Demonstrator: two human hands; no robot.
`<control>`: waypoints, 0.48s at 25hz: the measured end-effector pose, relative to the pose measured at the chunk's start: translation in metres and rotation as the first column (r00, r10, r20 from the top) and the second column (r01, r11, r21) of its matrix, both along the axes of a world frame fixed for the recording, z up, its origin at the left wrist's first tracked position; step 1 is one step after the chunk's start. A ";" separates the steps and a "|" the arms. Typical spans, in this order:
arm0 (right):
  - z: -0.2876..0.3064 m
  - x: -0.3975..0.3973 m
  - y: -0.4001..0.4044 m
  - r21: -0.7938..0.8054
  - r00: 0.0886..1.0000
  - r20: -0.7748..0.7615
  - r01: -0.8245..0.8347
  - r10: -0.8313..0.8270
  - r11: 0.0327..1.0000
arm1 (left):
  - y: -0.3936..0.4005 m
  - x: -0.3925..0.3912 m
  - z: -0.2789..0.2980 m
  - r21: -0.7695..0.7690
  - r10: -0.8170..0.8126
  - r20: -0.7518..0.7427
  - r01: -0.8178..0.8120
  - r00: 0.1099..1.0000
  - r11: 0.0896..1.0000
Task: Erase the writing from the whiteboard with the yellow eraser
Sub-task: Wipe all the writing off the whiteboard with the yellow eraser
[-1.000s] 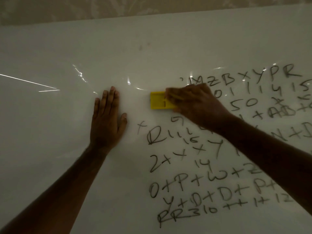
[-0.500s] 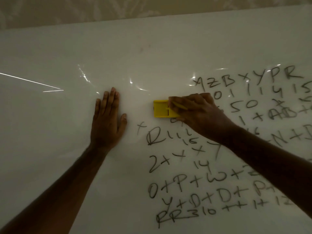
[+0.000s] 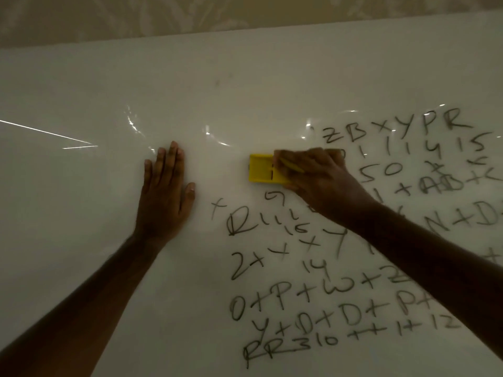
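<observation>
wall [image 3: 190,14]: beige, faint leafy pattern | position: strip along the top edge | lighting: dim

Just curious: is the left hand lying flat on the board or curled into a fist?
Flat. The left hand lies palm-down on the whiteboard, fingers straight, holding nothing.

Dim, warm cast; glare streaks on whiteboard [image 3: 81,213]; soft focus, edges bowed.

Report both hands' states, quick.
Left hand: open, flat on the whiteboard.
Right hand: grips the yellow eraser against the board.
</observation>
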State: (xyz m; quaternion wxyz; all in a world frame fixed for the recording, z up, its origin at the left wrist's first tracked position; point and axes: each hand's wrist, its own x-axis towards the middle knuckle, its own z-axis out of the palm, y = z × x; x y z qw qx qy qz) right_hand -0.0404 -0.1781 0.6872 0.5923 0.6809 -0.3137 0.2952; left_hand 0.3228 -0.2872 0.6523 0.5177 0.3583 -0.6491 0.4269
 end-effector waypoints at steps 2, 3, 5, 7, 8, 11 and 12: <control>-0.006 -0.023 0.009 0.025 0.999 -0.037 0.033 -0.033 0.999 | 0.002 -0.005 0.010 0.023 -0.002 0.012 0.001 1.000 1.000; -0.001 -0.032 0.013 0.026 0.998 -0.019 0.054 -0.054 0.998 | 0.003 -0.008 0.015 0.031 -0.002 0.016 0.002 1.000 1.000; 0.024 -0.043 0.019 -0.002 0.995 0.070 0.064 -0.064 0.998 | 0.006 -0.017 0.025 0.041 -0.010 0.010 0.010 1.000 0.999; 0.051 -0.039 0.017 -0.026 0.986 0.164 0.045 -0.040 0.999 | 0.009 -0.026 0.032 0.059 -0.027 -0.017 0.028 0.999 0.998; 0.059 -0.033 0.015 -0.026 0.980 0.197 0.033 -0.028 0.999 | 0.011 -0.034 0.036 0.069 -0.042 -0.031 0.045 0.999 0.997; 0.044 -0.021 0.005 -0.012 0.982 0.187 -0.022 0.024 1.000 | 0.016 -0.051 0.046 0.084 -0.081 -0.055 0.085 0.995 0.993; 0.029 -0.025 0.004 -0.017 0.992 0.127 -0.023 0.025 1.000 | 0.017 -0.055 0.049 0.083 -0.088 -0.054 0.092 0.995 0.992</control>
